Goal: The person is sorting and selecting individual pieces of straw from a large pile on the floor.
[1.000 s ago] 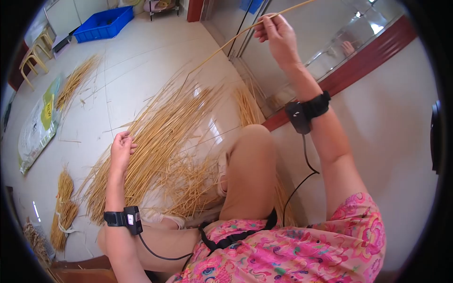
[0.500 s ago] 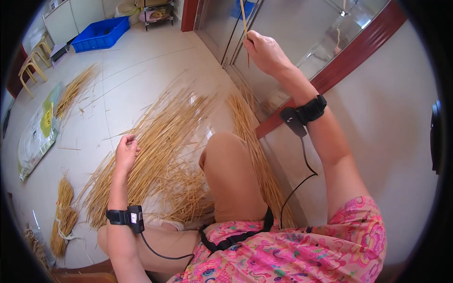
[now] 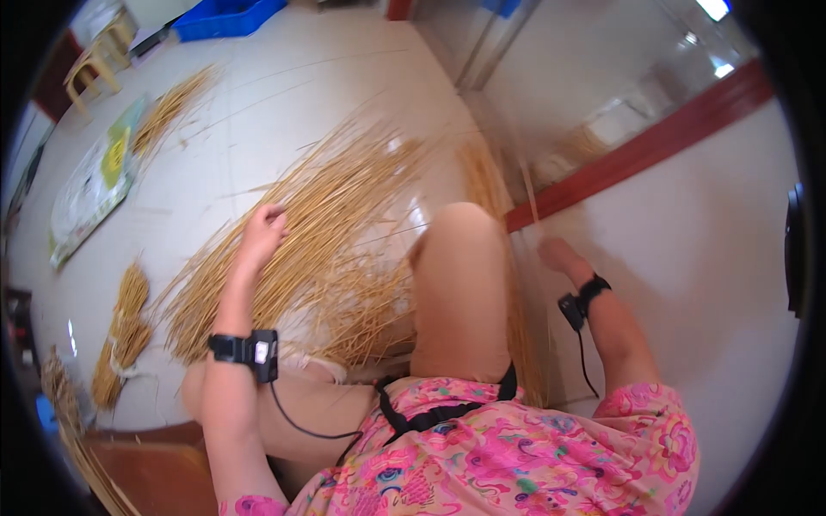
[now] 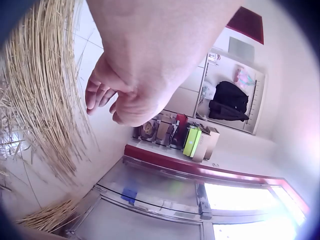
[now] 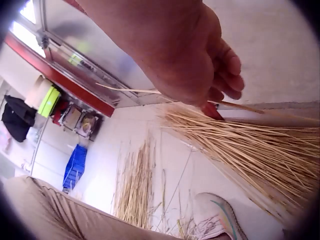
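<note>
My right hand (image 3: 564, 255) is low beside the wall, blurred in the head view, and holds a thin straw stalk (image 3: 527, 189). In the right wrist view the stalk (image 5: 127, 90) runs behind the hand and comes out on both sides, above a straw heap (image 5: 245, 150) lying along the wall. My left hand (image 3: 261, 234) hovers over the edge of the large spread of straw (image 3: 335, 206), its fingers loosely curled. Nothing shows between those fingers in the left wrist view, where the loose straw (image 4: 45, 90) lies off to one side.
At the left, a tied straw bundle (image 3: 125, 340), a printed plastic bag (image 3: 95, 193) and a smaller straw bunch (image 3: 172, 107) lie on the tiles. A blue crate (image 3: 228, 17) and a stool (image 3: 90, 77) stand farther back. My bent knee (image 3: 460, 284) rises between the straw heaps.
My right hand has come down from high by the glass panel to beside the wall, with a straw stalk in it. The left hand stays over the straw, much as before.
</note>
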`<state>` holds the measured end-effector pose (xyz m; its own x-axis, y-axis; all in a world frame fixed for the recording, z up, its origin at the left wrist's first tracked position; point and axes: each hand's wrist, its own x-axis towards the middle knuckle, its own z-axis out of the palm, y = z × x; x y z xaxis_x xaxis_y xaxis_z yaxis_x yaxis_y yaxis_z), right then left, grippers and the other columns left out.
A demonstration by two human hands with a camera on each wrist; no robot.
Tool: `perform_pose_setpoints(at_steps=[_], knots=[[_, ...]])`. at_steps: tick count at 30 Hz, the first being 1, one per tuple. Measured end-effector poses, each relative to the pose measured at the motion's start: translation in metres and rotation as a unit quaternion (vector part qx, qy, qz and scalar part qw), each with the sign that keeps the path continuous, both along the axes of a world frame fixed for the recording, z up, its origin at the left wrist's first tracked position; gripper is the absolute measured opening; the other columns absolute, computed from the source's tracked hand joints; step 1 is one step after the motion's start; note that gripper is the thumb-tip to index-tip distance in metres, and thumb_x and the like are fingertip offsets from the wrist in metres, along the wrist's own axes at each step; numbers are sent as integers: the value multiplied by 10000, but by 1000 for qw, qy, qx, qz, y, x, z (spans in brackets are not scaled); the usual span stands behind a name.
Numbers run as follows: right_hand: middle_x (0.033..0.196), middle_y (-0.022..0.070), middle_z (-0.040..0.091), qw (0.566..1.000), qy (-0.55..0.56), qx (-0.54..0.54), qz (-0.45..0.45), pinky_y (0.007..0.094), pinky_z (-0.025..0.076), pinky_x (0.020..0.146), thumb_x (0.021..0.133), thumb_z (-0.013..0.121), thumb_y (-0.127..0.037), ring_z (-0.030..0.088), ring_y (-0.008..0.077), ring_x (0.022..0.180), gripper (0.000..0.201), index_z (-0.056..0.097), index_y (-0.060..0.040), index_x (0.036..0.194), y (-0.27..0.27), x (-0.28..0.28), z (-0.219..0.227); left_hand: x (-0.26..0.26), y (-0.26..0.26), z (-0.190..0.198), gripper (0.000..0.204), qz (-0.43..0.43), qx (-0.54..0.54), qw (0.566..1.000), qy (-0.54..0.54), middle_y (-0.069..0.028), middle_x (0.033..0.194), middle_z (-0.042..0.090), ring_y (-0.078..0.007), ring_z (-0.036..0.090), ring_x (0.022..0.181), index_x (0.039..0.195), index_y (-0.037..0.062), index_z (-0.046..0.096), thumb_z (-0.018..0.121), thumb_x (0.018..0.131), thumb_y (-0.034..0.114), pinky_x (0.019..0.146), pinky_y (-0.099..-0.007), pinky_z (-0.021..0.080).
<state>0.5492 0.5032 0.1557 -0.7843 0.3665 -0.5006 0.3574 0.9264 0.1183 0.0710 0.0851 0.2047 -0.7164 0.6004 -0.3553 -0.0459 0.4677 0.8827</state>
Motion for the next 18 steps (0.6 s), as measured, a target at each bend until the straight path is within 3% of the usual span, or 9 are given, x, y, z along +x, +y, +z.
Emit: perform_pose_setpoints(at_steps=[1, 2, 3, 4, 5, 8, 12, 16, 18], knots=[[842, 232, 616, 990, -130, 2, 61, 466, 475, 736, 807, 512, -136, 593, 388, 831, 178, 599, 8, 863, -4, 8, -3, -1, -2, -3, 305, 14, 4, 1000, -5, -112, 1080, 587, -161, 616, 828, 1165, 19, 516, 510, 898, 166, 659, -261, 483], [905, 180, 623, 991, -123, 18, 49, 426, 470, 782, 618, 717, -206, 594, 356, 850, 350, 622, -58, 920, 19, 40, -42, -1, -4, -2, 303, 25, 14, 1000, -12, -115, 1081, 588, -165, 620, 834, 1163, 20, 518, 509, 899, 168, 664, -266, 485], [861, 152, 625, 968, -68, -110, -216, 384, 490, 662, 713, 683, -251, 602, 294, 712, 358, 592, -30, 979, 15, 27, -23, -1, -4, -2, 301, 34, 25, 999, -19, -118, 1083, 590, -168, 623, 840, 1160, 20, 519, 509, 900, 171, 669, -270, 488], [817, 125, 626, 866, 52, -191, -459, 342, 510, 541, 809, 649, -297, 610, 231, 574, 384, 562, -2, 1039, 12, 14, -5, -2, -4, -3, 300, 41, 29, 999, 10, -114, 1077, 582, -160, 617, 822, 1162, 14, 513, 504, 905, 169, 667, -262, 482], [645, 123, 597, 875, 143, -152, -437, 317, 476, 471, 890, 547, -275, 578, 188, 515, 307, 574, 30, 879, -22, -23, 49, -2, -4, -4, 300, 45, 33, 998, 39, -110, 1071, 575, -151, 610, 805, 1164, 8, 507, 500, 910, 167, 666, -253, 476], [586, 57, 547, 895, 328, -133, -271, 280, 408, 439, 900, 525, -199, 503, 124, 464, 226, 545, 8, 813, -39, -100, 134, -3, 1, 0, 256, 86, 69, 986, 128, -140, 1055, 591, -184, 616, 851, 1096, 7, 530, 532, 870, 129, 698, -293, 495], [639, -16, 518, 831, 397, -299, -252, 189, 346, 436, 915, 504, -203, 457, 37, 511, 184, 538, -51, 818, -158, -218, 255, -1, 8, 9, 262, 84, 102, 959, 250, -145, 1071, 566, -217, 596, 880, 1103, 12, 522, 535, 864, 116, 716, -299, 494], [714, 16, 581, 812, 264, -502, -139, 210, 433, 523, 897, 547, -212, 542, 64, 615, 174, 580, -41, 894, -241, -285, 214, 13, 11, 35, 294, 92, 142, 948, 270, -133, 1099, 554, -165, 614, 810, 1173, 2, 465, 493, 909, 128, 684, -266, 490], [799, 141, 636, 846, 204, -493, 12, 348, 497, 669, 843, 591, -176, 625, 245, 729, 189, 591, -2, 917, -279, -310, 165, 20, 12, 54, 304, 95, 187, 945, 250, -128, 1107, 552, -139, 616, 790, 1204, -2, 437, 462, 937, 140, 669, -250, 487]])
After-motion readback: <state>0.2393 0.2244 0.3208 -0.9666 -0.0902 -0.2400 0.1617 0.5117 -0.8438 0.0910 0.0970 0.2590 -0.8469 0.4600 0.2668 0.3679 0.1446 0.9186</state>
